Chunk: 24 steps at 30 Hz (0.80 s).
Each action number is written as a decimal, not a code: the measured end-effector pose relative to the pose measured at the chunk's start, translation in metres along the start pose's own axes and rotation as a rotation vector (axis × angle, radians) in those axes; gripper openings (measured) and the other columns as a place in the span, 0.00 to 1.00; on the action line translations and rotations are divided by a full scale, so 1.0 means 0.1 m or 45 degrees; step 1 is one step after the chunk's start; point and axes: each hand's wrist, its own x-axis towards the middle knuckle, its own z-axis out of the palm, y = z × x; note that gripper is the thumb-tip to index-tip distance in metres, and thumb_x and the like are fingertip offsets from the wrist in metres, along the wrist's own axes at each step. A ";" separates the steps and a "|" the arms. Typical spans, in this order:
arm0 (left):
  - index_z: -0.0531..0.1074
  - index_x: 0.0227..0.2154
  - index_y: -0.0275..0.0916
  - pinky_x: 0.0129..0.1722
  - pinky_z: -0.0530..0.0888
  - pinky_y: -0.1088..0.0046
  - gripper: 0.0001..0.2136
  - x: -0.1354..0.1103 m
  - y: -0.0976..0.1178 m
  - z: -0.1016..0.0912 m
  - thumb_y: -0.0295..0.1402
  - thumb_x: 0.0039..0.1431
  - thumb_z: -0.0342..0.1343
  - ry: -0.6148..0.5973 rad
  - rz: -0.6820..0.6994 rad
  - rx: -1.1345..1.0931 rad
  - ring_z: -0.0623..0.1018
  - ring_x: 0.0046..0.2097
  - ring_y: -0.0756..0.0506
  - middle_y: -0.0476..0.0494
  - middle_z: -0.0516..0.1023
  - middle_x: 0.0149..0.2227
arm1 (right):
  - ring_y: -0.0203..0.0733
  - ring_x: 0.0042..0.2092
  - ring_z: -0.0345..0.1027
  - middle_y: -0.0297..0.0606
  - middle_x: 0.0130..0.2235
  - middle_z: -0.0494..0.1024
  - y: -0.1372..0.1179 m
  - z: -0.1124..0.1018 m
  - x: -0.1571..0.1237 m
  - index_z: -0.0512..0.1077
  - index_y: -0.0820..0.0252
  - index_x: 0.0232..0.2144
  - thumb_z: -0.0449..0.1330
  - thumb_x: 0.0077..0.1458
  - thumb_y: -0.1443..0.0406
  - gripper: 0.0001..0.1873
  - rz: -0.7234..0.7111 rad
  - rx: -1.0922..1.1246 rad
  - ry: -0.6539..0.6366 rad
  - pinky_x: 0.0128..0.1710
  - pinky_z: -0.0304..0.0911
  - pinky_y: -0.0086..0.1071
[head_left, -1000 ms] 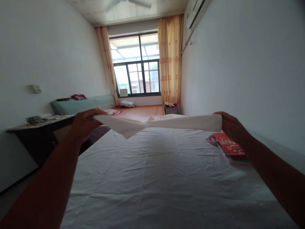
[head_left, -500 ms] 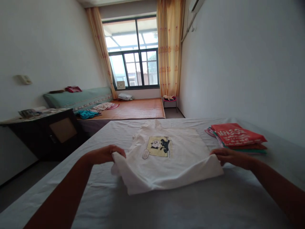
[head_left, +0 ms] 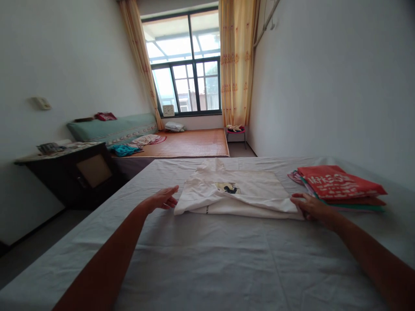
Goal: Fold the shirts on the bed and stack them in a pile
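Observation:
A white T-shirt (head_left: 256, 180) lies on the pale bed sheet (head_left: 201, 255), its near edge turned up over the body. The fold covers the lower part of a cartoon print with a black figure on a yellow ground. Beside the shirt's near left corner is my left hand (head_left: 160, 199), open, fingers stretched and slightly spread, holding nothing. My right hand (head_left: 313, 209) pinches the folded cloth at the near right corner between thumb and fingers.
Folded clothes with a red garment (head_left: 343, 181) on top are stacked to the right, close to my right hand. A dark cabinet (head_left: 69, 172) stands at the left. Beyond are a second bed (head_left: 194, 142), a small stool (head_left: 236, 129) and a window (head_left: 186, 65).
The shirt's near edge, held up by both hands before, has been folded away from me over part of the print. My left hand has let go. The view has shifted slightly.

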 end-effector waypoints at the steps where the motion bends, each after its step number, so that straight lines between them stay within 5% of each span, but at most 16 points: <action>1: 0.67 0.51 0.38 0.34 0.73 0.71 0.34 -0.09 -0.02 0.02 0.58 0.47 0.56 -0.054 0.067 0.103 0.78 0.37 0.42 0.39 0.78 0.37 | 0.44 0.32 0.68 0.41 0.36 0.76 0.00 0.00 -0.01 0.65 0.52 0.48 0.59 0.45 0.44 0.31 -0.039 -0.019 -0.021 0.27 0.64 0.33; 5: 0.61 0.60 0.46 0.47 0.70 0.67 0.40 -0.27 -0.06 0.17 0.47 0.41 0.65 -0.182 0.499 0.376 0.74 0.49 0.40 0.42 0.74 0.50 | 0.41 0.24 0.62 0.40 0.31 0.75 -0.03 0.06 -0.03 0.63 0.54 0.49 0.60 0.43 0.45 0.34 -0.159 -0.053 -0.029 0.23 0.59 0.35; 8: 0.69 0.54 0.44 0.54 0.65 0.63 0.32 -0.21 -0.10 0.26 0.46 0.45 0.63 -0.033 0.652 0.401 0.70 0.54 0.38 0.42 0.73 0.53 | 0.41 0.22 0.60 0.39 0.28 0.74 -0.03 0.10 -0.02 0.65 0.53 0.46 0.59 0.43 0.45 0.31 -0.192 -0.046 0.030 0.21 0.57 0.35; 12: 0.72 0.51 0.36 0.48 0.70 0.65 0.28 -0.06 -0.13 0.29 0.51 0.54 0.53 0.296 0.682 0.098 0.74 0.47 0.40 0.39 0.77 0.46 | 0.37 0.20 0.56 0.31 0.22 0.68 0.01 0.07 0.01 0.64 0.55 0.46 0.56 0.47 0.44 0.29 -0.226 -0.010 0.064 0.19 0.51 0.32; 14: 0.67 0.55 0.35 0.40 0.72 0.69 0.31 -0.03 -0.14 0.27 0.52 0.55 0.52 0.320 0.636 -0.047 0.75 0.41 0.43 0.40 0.77 0.44 | 0.35 0.19 0.54 0.27 0.19 0.63 0.05 0.03 0.01 0.67 0.56 0.43 0.56 0.48 0.45 0.27 -0.229 -0.044 0.021 0.19 0.50 0.30; 18: 0.72 0.51 0.36 0.43 0.71 0.69 0.31 -0.11 -0.17 0.22 0.53 0.51 0.55 0.021 0.432 0.096 0.74 0.46 0.41 0.40 0.77 0.46 | 0.35 0.20 0.59 0.29 0.18 0.65 0.10 -0.07 0.01 0.72 0.57 0.35 0.54 0.49 0.44 0.24 -0.248 -0.260 -0.093 0.19 0.52 0.29; 21: 0.69 0.54 0.41 0.48 0.69 0.68 0.31 -0.22 -0.15 0.17 0.53 0.50 0.57 -0.179 0.320 0.168 0.72 0.51 0.39 0.43 0.74 0.52 | 0.43 0.33 0.71 0.39 0.35 0.77 0.05 -0.10 -0.02 0.73 0.57 0.36 0.52 0.52 0.44 0.25 -0.394 -0.353 0.080 0.31 0.64 0.32; 24: 0.67 0.56 0.43 0.49 0.69 0.69 0.30 -0.26 -0.12 0.16 0.52 0.52 0.56 -0.219 0.279 0.173 0.71 0.53 0.39 0.45 0.73 0.53 | 0.50 0.51 0.67 0.42 0.50 0.74 -0.05 0.00 -0.07 0.73 0.55 0.44 0.56 0.50 0.46 0.25 -0.665 -0.475 0.050 0.47 0.65 0.37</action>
